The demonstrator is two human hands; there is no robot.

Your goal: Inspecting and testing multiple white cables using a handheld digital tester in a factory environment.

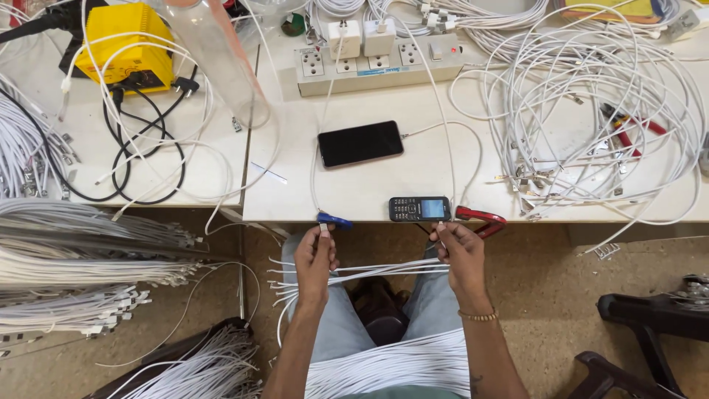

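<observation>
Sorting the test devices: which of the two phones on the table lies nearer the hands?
The small keypad phone at the table edge; the black touchscreen phone lies farther back.

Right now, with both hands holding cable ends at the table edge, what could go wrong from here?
1. The keypad phone lies at the table edge, close to the right hand; a tug on the cables could knock it off.
2. The loose white cables strung between the right hand and the left hand could tangle.
3. The smartphone is tethered by a cable that a stray pull may drag.
</observation>
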